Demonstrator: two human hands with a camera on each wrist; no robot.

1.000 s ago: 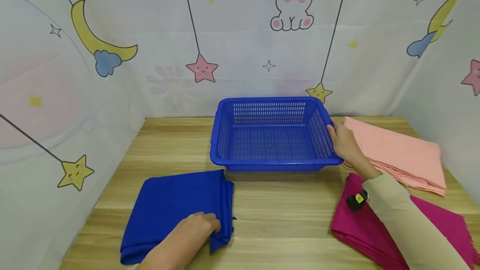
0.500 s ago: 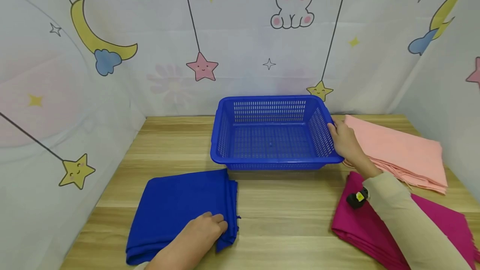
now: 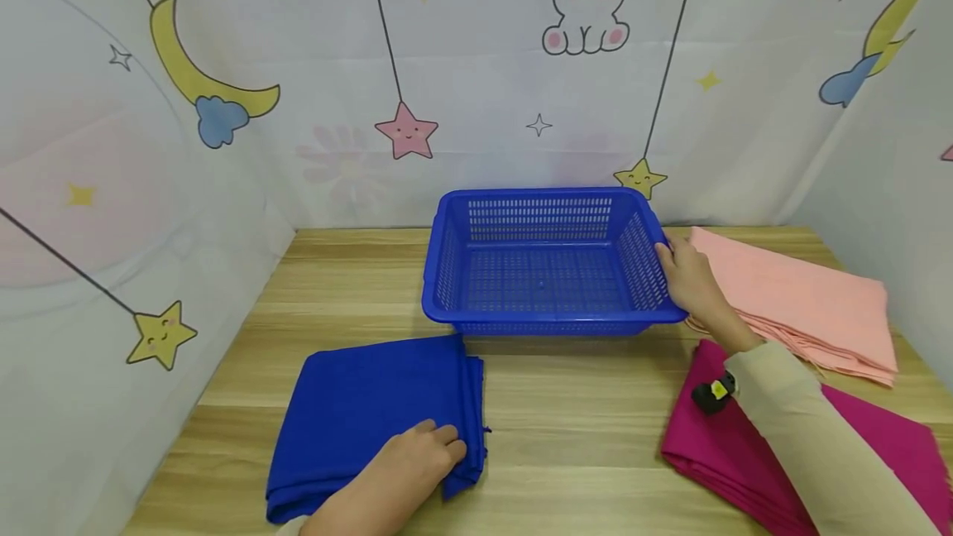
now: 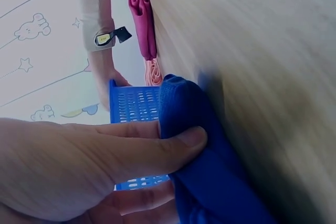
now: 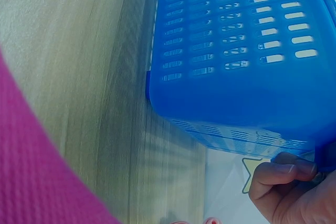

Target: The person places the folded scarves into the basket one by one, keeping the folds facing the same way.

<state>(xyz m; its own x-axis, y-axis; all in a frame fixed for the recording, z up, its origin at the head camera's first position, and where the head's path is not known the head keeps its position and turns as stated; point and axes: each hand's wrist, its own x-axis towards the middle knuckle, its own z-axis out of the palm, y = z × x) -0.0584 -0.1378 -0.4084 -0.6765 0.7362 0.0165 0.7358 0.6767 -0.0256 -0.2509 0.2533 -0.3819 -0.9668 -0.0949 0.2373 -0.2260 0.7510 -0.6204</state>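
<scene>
Blue folded cloth (image 3: 372,399): edge pinched in your left hand (image 3: 419,460). Blue basket (image 3: 554,318): rim held by your right hand (image 3: 692,279). Pink cloth (image 3: 800,300), magenta cloth (image 3: 707,447): folded, on your worktop (image 3: 569,412).

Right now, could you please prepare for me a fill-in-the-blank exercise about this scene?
The folded cloth that the left hand pinches is ____ in colour.
In the head view, the right hand grips the basket at its ____ end.
Of the pink cloth and the magenta cloth, the ____ one lies nearer to the back edge of the table.
The head view shows ____ folded cloths.
Missing words: blue; right; pink; three
</scene>
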